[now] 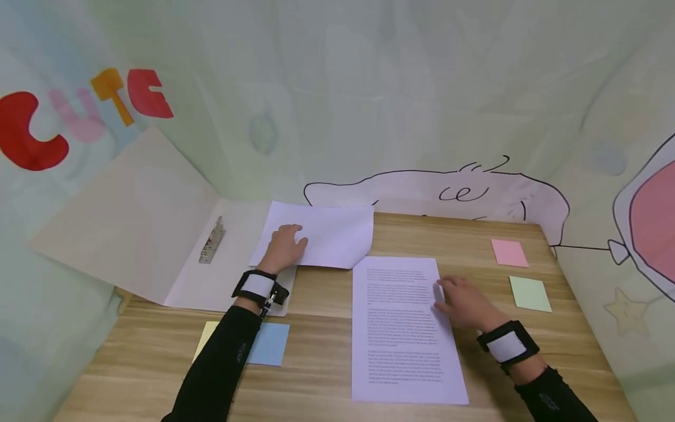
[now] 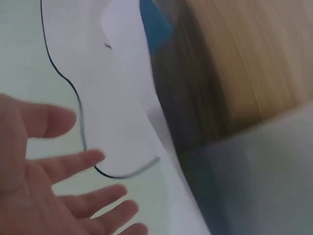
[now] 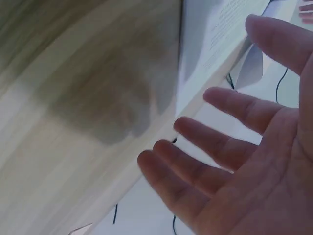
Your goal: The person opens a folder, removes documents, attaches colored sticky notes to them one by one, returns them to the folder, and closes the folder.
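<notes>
In the head view my left hand (image 1: 285,249) is over a blank white sheet (image 1: 332,234), its fingers spread. That sheet overlaps the inside of an opened folder (image 1: 237,293) with a metal clip (image 1: 212,240). The left wrist view shows the same hand (image 2: 73,191) with loosely extended fingers and nothing in its grasp. My right hand (image 1: 466,302) is at the right edge of a printed sheet (image 1: 398,340), which lies flat on the table. Its fingers are relaxed and hold nothing, as the right wrist view of the hand (image 3: 244,161) also shows.
Pink (image 1: 509,253) and green (image 1: 529,293) paper squares lie at the table's right side. Blue (image 1: 269,344) and yellow (image 1: 205,337) ones sit near the left forearm, which partly covers the yellow. The folder's raised cover (image 1: 132,217) leans against the patterned curtain (image 1: 337,105) behind the wooden table (image 1: 311,375).
</notes>
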The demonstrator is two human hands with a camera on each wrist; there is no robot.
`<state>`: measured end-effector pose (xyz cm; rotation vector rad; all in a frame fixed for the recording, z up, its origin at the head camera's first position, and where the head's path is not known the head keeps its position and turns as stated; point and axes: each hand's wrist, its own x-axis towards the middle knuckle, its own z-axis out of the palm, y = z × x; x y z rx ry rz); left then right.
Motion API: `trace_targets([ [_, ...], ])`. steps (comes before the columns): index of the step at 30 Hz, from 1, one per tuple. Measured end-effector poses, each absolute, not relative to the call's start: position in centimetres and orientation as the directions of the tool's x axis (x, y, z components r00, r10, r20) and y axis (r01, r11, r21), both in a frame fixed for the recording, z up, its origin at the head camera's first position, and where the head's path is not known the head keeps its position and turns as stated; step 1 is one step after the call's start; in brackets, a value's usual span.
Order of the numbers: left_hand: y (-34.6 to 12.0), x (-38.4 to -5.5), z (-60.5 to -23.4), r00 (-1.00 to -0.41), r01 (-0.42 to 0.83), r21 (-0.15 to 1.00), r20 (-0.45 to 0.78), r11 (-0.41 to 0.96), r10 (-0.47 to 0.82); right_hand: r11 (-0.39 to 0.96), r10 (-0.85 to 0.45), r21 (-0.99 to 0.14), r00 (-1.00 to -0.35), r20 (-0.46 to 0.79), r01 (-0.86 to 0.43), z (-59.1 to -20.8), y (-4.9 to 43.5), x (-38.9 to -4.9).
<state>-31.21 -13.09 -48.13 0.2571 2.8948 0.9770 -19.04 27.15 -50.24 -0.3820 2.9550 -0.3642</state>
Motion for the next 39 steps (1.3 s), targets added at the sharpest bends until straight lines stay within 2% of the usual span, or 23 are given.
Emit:
trace_targets([
  [6, -10.3, -27.5, -47.4, -0.927, 0.32, 0.497, -0.014, 0.807, 0.376, 0.965, -0.145, -0.238, -0.982, -0.119, -0.114, -49.9, 29.0, -19.1],
  [12, -7.9, -24.1, -47.5, -0.84, 0.485, 0.439, -0.006, 0.756, 0.543, 0.986, -0.046, -0.163, -0.989, -0.142, -0.023, -49.4, 31.0, -19.0],
  [18, -5.9, -21.7, -47.5, -0.771, 0.622, 0.293, 0.072, 0.726, 0.632, 0.989, 0.065, -0.121, -0.987, -0.149, 0.083, -49.3, 33.8, -19.1],
  [22, -4.8, -20.5, -47.5, -0.764, 0.639, 0.218, 0.066, 0.738, 0.642, 0.977, 0.172, -0.093, -0.964, -0.202, 0.194, -49.3, 35.9, -19.2],
  [28, -3.8, -19.1, -47.3, -0.772, 0.618, 0.228, -0.007, 0.753, 0.636, 0.975, 0.166, -0.095, -0.946, -0.277, 0.199, -49.4, 37.9, -19.3],
  [35, -3.5, -18.6, -46.4, -0.75, 0.64, 0.237, -0.015, 0.731, 0.661, 0.975, 0.148, -0.129, -0.965, -0.215, 0.179, -49.8, 39.0, -19.6],
  [39, -3.6, -18.4, -46.1, -0.748, 0.638, 0.259, -0.017, 0.726, 0.663, 0.963, 0.189, -0.152, -0.959, -0.211, 0.224, -49.6, 39.4, -19.6],
])
